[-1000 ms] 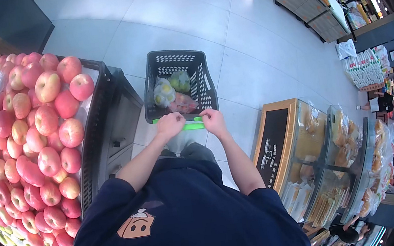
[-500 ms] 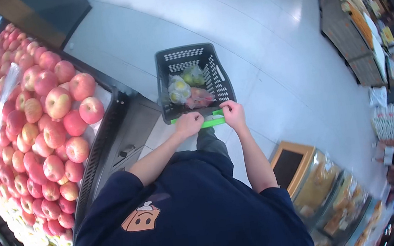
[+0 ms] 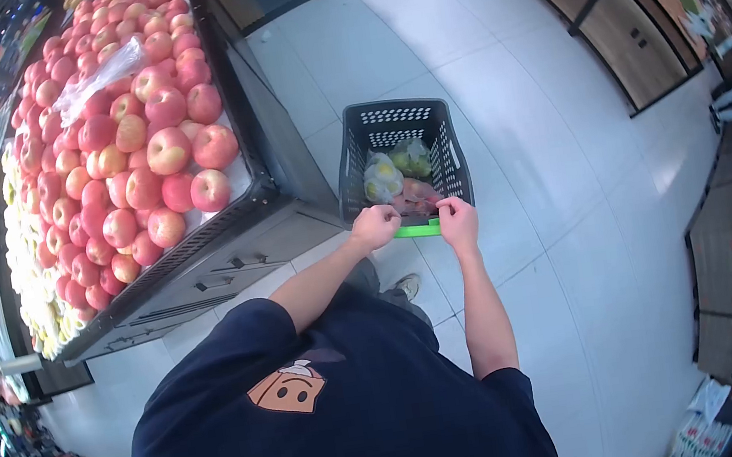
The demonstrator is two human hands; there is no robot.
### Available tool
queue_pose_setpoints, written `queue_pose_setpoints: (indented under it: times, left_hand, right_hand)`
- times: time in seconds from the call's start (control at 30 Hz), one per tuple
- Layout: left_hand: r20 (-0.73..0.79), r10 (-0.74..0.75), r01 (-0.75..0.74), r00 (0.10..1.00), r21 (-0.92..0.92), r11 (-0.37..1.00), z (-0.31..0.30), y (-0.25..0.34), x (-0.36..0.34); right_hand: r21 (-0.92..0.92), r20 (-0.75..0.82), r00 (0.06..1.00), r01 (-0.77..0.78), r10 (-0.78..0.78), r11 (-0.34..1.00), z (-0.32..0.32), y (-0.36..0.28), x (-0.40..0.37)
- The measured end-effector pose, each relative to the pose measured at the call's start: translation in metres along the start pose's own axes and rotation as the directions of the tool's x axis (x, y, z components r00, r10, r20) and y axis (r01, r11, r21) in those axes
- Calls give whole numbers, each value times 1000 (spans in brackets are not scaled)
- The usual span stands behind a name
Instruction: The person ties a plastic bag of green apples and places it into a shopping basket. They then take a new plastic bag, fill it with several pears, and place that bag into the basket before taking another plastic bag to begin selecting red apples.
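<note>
Both hands are closed at the near end of a dark perforated shopping basket (image 3: 346, 168). My left hand (image 3: 376, 227) grips the left part of its bright green handle (image 3: 418, 230), and my right hand (image 3: 458, 220) grips the right part. Inside the basket lie a clear bag of pale round produce with yellow spots (image 3: 383, 178), a bag of green produce (image 3: 411, 158) and a bag of reddish produce (image 3: 417, 195). The basket hangs or rests just ahead of my body; its contact with the floor cannot be made out.
A display of red apples (image 3: 142, 188) with a crumpled plastic bag (image 3: 100, 81) on top stands at the left, its dark edge (image 3: 264, 189) near the basket. Wooden shelving units (image 3: 611, 20) stand at the upper right. A shoe (image 3: 409, 287) shows below the handle.
The view has turned and moved along the apple display, so the display's corner and the basket sit further right in view. Both hands still hold the handle. The bread stand at lower right has left view.
</note>
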State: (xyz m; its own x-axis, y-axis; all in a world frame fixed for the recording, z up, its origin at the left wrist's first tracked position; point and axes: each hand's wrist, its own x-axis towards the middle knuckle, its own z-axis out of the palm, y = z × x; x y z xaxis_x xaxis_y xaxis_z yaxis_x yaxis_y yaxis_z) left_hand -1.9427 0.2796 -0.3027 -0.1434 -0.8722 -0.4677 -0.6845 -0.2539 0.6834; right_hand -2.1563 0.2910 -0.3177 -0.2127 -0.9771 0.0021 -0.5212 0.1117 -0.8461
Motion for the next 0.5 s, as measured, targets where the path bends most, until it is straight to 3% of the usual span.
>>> queue_pose_setpoints:
  times: [0.27, 0.5]
  left_hand:
    - [-120, -58, 52, 991, -50, 997, -18, 37, 65]
    - [-195, -105, 91, 975, -83, 992, -53, 55, 133]
  right_hand:
    - [-36, 61, 986, 160, -158, 986, 2, -5, 106]
    - [-37, 123, 975, 191, -185, 981, 28, -12, 202]
